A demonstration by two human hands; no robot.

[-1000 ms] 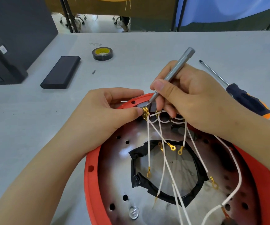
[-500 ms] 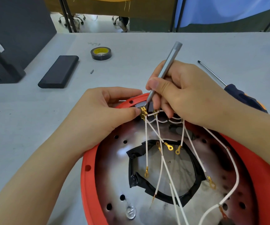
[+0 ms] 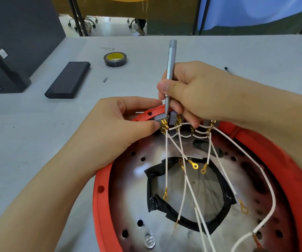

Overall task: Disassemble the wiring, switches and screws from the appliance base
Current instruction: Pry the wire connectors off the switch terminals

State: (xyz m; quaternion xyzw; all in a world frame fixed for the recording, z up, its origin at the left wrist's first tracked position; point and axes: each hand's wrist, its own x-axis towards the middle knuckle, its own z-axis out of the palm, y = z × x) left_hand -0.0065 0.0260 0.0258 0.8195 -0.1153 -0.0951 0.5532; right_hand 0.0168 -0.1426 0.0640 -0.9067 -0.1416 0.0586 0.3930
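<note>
While my right hand [image 3: 197, 91] pinches the slim grey metal precision screwdriver [image 3: 170, 73] upright, its tip sits at the leftmost grey switch block [image 3: 162, 118] on the far rim of the round red plastic appliance base [image 3: 103, 206], low and centre-right in frame. My left hand [image 3: 114, 131] grips that block between thumb and fingers, steadying it. I judge I'm on the terminal screw here; next calls for firm downward pressure and slow turns without slipping onto the gold terminals [image 3: 163, 127]. White wires [image 3: 166, 160] fan down from the switches over the shiny perforated metal plate [image 3: 128, 179], several ending in loose gold ring lugs [image 3: 194, 165], so much wiring looks already freed.
</note>
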